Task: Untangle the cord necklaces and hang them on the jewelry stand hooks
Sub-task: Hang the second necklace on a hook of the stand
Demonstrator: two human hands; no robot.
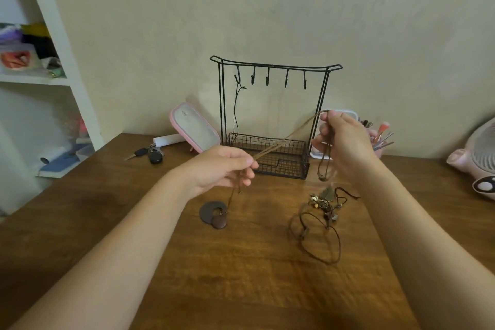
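Between both hands, one cord (284, 139) stretches before the stand (273, 120) (five hooks (267, 79), one necklace (235, 112) on the leftmost). Left hand (222, 166) and right hand (342, 139) each pinch it, fingers curled. Its pendant (214, 215) lies on the table (241, 276), with one tangle (321, 220) near.

Bare forearms (115, 244); the left hand (223, 167) and right hand (345, 139) are bare too, with short nails

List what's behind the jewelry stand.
Bare wall shows through the jewelry stand wires. At its right rear, a white pink-rimmed container peeks out; the right hand covers most of it, so contents can't be seen.
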